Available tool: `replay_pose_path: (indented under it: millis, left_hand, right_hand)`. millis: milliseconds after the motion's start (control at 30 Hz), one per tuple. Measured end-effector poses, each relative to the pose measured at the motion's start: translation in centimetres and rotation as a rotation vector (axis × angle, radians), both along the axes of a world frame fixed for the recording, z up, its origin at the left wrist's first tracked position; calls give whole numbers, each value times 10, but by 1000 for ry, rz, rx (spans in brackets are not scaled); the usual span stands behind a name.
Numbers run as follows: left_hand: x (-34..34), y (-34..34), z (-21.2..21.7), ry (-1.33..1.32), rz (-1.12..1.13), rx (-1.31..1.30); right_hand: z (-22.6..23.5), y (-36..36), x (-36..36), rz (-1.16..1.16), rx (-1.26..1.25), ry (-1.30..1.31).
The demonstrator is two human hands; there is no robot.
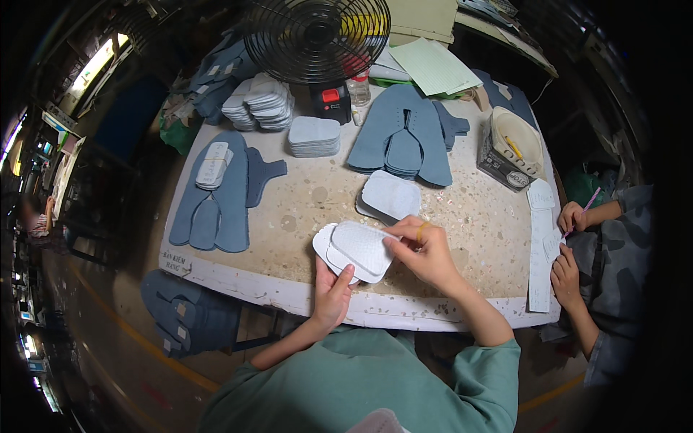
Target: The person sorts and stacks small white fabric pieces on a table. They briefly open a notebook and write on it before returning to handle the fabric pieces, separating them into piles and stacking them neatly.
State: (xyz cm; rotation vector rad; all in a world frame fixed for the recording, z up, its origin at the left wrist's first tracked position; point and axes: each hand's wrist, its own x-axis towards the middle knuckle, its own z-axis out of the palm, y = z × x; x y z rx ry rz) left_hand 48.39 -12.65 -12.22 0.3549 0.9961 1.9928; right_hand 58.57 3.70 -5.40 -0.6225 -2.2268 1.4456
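My left hand [333, 294] is closed around the lower left of a few white rounded pieces [361, 247], fanned so one shows from under another. They look like cut shoe parts, with a dotted texture on the top face. At the top piece's right edge, my right hand [427, 254] pinches with thumb and forefinger; a yellow ring is on one finger. Just beyond my hands lies a small pile of similar pale pieces [390, 195] on the table [289, 267]. Whatever lies under the top pieces in my left palm is hidden.
Blue-grey shoe uppers [401, 130] and more uppers [211, 224] flank stacks of white pieces [315, 137]. A black fan [317, 32] stands at the back. The box [509, 148] sits right, near a co-worker's hands [568, 278], which hold a pink pen [593, 198] over paper strips [539, 267].
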Motion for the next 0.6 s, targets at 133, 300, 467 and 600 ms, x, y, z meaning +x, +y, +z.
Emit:
replay_pose_path:
  millis: [133, 300, 467, 600]
  left_hand:
    - [-1, -2, 2, -66, -19, -19]
    - [-2, -2, 6, -87, -31, 10]
    - [-1, -3, 4, -38, -4, 25]
    - [-4, -4, -3, -269, -3, 168]
  right_hand:
    - [9, 11, 2, -392, 533, 316]
    - [2, 10, 0, -187, 761, 5]
    - [-6, 0, 3, 87, 165, -126]
    - [-1, 3, 5, 7, 149, 23]
